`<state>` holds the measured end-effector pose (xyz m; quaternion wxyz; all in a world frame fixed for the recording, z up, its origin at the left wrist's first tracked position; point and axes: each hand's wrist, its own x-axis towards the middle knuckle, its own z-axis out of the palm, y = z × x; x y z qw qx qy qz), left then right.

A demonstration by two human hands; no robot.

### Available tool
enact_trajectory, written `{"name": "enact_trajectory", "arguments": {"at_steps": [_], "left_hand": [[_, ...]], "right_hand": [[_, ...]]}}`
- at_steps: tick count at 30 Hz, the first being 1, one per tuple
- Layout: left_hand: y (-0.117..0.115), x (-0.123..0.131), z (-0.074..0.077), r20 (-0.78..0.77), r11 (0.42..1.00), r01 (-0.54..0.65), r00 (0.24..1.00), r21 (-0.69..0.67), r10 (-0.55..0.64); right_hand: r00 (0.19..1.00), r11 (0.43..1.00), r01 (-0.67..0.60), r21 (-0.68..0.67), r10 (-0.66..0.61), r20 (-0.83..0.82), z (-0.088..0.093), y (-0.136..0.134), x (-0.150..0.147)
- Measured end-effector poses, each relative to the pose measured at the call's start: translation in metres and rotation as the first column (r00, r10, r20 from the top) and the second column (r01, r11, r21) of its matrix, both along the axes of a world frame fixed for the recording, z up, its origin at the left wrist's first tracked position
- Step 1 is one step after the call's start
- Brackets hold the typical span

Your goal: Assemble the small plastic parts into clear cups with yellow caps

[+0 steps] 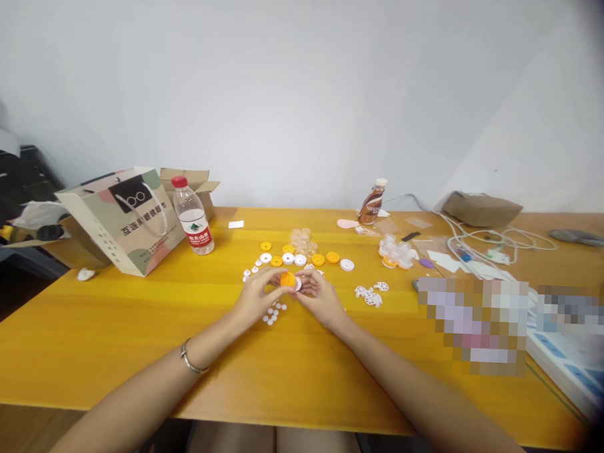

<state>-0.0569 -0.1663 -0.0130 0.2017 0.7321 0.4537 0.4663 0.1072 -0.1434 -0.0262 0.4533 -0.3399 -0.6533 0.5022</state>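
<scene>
Above the middle of the table, my left hand [262,293] closes its fingers on an orange round cap [288,279]. My right hand [323,298] pinches a white round piece [298,284] right beside it; the two pieces seem to touch, though whether they are joined I cannot tell. Just beyond my hands are several yellow caps [318,260] and white caps [347,264] in a loose row, with clear cups [301,238] behind them. Small white discs [275,313] lie under my left hand. White cut-out pieces [369,295] are spread to the right.
A paper bag [142,226] and a water bottle [195,218] stand at the left, before a cardboard box [204,185]. Clear containers [398,252] and a coffee bottle [372,203] are right of centre. White cables [482,236] and a power strip [566,365] cover the far right.
</scene>
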Motion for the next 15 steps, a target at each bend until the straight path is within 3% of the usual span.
{"name": "enact_trajectory", "arguments": {"at_steps": [7, 15], "left_hand": [[-0.0026, -0.0009, 0.0042, -0.105, 0.999, 0.051, 0.993, -0.008, -0.052], [-0.0017, -0.0048, 0.0032, -0.134, 0.997, 0.073, 0.988, 0.012, -0.071]], "right_hand": [[0.999, 0.999, -0.047, 0.003, 0.047, -0.016, 0.0012, -0.0019, 0.0001], [0.996, 0.991, -0.047, -0.126, 0.037, -0.082, -0.0017, -0.0003, -0.0018]]}}
